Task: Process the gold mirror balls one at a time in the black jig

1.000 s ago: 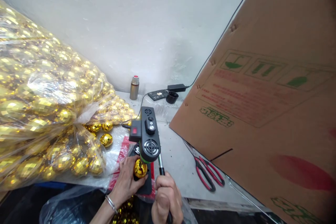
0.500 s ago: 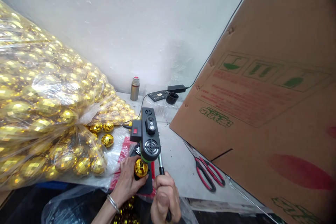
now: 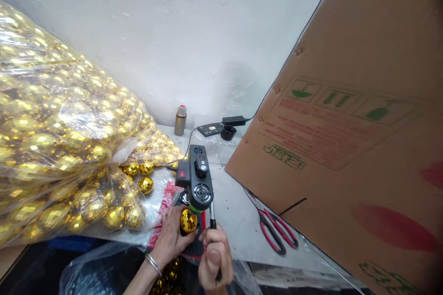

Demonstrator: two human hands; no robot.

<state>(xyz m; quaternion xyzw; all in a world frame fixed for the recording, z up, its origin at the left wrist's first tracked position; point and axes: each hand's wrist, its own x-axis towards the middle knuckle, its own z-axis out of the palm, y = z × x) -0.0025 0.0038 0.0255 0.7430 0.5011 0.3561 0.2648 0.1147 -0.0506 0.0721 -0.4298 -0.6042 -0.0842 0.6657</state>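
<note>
My left hand (image 3: 171, 231) has its fingers and thumb around a gold faceted ball (image 3: 188, 221), a mirror-ball ornament. The ball sits just under the front end of a small black bench press machine (image 3: 200, 179), which has round vents and a green ring below its head. Whether the ball touches the tool above it, I cannot tell. My right hand (image 3: 216, 258) is wrapped round the black grip of the machine's metal lever (image 3: 212, 212), to the right of the ball. The machine's black base stands on a red plastic sheet (image 3: 168, 196).
A big clear bag of gold balls (image 3: 69, 133) fills the left, with a few loose balls (image 3: 145, 185) beside it. A cardboard box (image 3: 328, 147) leans at the right. Red-handled scissors (image 3: 277, 230), a metal flask (image 3: 180, 120), a black cap (image 3: 228, 132) and a power adapter (image 3: 233, 120) lie about.
The view has shifted slightly. My right hand has moved a little left and up with the lever's grip, relative to the machine. My left hand keeps hold of the same ball.
</note>
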